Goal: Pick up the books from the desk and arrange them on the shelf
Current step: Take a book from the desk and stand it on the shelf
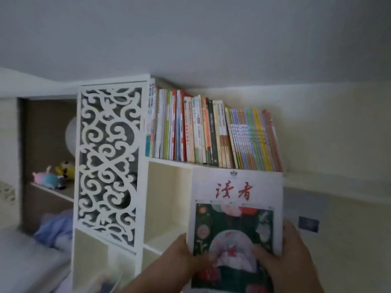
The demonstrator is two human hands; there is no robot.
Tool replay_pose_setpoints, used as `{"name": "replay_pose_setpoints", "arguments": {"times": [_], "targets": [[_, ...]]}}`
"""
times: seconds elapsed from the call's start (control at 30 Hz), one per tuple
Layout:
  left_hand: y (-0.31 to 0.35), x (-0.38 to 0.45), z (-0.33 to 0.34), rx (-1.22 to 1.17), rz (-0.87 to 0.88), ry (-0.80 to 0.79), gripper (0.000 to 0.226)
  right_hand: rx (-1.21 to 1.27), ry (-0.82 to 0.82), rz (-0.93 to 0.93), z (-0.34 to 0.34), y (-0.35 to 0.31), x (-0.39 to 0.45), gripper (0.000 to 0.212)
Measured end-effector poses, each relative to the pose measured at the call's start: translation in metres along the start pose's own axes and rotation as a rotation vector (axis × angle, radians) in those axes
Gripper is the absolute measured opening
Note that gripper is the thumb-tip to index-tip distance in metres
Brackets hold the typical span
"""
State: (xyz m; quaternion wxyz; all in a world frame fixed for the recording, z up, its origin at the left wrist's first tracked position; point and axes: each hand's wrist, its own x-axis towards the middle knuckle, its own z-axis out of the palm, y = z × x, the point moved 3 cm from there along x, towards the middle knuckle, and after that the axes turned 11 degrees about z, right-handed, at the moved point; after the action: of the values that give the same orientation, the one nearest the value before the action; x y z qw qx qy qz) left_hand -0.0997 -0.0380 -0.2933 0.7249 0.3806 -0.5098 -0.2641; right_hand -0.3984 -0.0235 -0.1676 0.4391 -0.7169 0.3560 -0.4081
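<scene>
I hold a white magazine [236, 210] with red characters and a dark green flower picture upright in front of the white shelf unit [167, 161]. My left hand [186, 259] grips its lower left edge, thumb on the cover. My right hand [289, 256] grips its lower right edge, thumb on the cover too. Above the magazine, the top shelf carries a row of several colourful books [211, 132], leaning a little to the left. The magazine's top edge is just below that row's right end.
A white carved scroll panel [109, 163] forms the shelf unit's left front. Open cream compartments [167, 199] lie below the book row. To the left, a brown recess holds soft toys [53, 176] and a blue cloth [56, 229]. The wall is close behind.
</scene>
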Motion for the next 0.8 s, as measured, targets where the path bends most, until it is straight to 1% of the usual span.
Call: {"name": "replay_pose_setpoints", "arguments": {"times": [0.03,0.07,0.1,0.13,0.17,0.2,0.27,0.3,0.33,0.37,0.43,0.5,0.57,0.63,0.7,0.8], "targets": [[0.133,-0.049,0.033,-0.038,-0.086,-0.156,0.050,0.033,-0.003,-0.042,0.015,-0.021,0.004,0.059],[0.210,-0.079,0.050,-0.035,-0.097,-0.137,0.041,-0.042,-0.078,-0.043,0.034,-0.040,0.014,0.057],[0.283,-0.128,0.032,0.071,-0.060,-0.095,0.035,-0.056,-0.129,-0.056,0.048,-0.056,0.026,0.055],[0.255,-0.068,0.026,0.103,-0.029,-0.032,0.031,-0.077,-0.161,-0.079,0.057,-0.076,0.034,0.054],[0.268,-0.075,0.009,0.105,-0.143,0.044,0.027,-0.124,-0.163,-0.097,0.065,-0.096,0.044,0.052],[0.270,-0.072,-0.010,0.311,-0.050,0.126,0.026,-0.170,-0.149,-0.153,0.071,-0.111,0.056,0.050],[0.272,-0.060,-0.049,0.306,-0.013,0.246,0.026,-0.313,-0.092,-0.283,0.081,-0.140,0.077,0.047],[0.276,-0.060,-0.061,0.301,-0.013,0.274,0.028,-0.401,-0.057,-0.323,0.085,-0.153,0.089,0.047],[0.272,-0.053,-0.081,0.345,0.035,0.362,0.030,-0.468,-0.029,-0.381,0.088,-0.164,0.099,0.048],[0.275,-0.048,-0.091,0.373,0.065,0.417,0.033,-0.544,-0.004,-0.422,0.092,-0.175,0.107,0.050],[0.273,-0.038,-0.110,0.352,0.092,0.506,0.034,-0.665,0.026,-0.501,0.099,-0.195,0.125,0.051],[0.273,-0.031,-0.119,0.373,0.106,0.614,0.027,-0.765,0.067,-0.582,0.105,-0.212,0.144,0.052],[0.272,-0.022,-0.121,0.340,0.126,0.658,0.018,-0.848,0.089,-0.611,0.112,-0.228,0.162,0.054],[0.278,-0.011,-0.117,0.370,0.165,0.657,0.012,-0.914,0.085,-0.626,0.123,-0.241,0.178,0.060],[0.290,0.001,-0.111,0.416,0.202,0.637,0.013,-0.990,0.110,-0.678,0.134,-0.252,0.195,0.066],[0.302,0.018,-0.109,0.498,0.228,0.648,0.014,-1.124,0.195,-0.785,0.145,-0.267,0.220,0.072]]}}
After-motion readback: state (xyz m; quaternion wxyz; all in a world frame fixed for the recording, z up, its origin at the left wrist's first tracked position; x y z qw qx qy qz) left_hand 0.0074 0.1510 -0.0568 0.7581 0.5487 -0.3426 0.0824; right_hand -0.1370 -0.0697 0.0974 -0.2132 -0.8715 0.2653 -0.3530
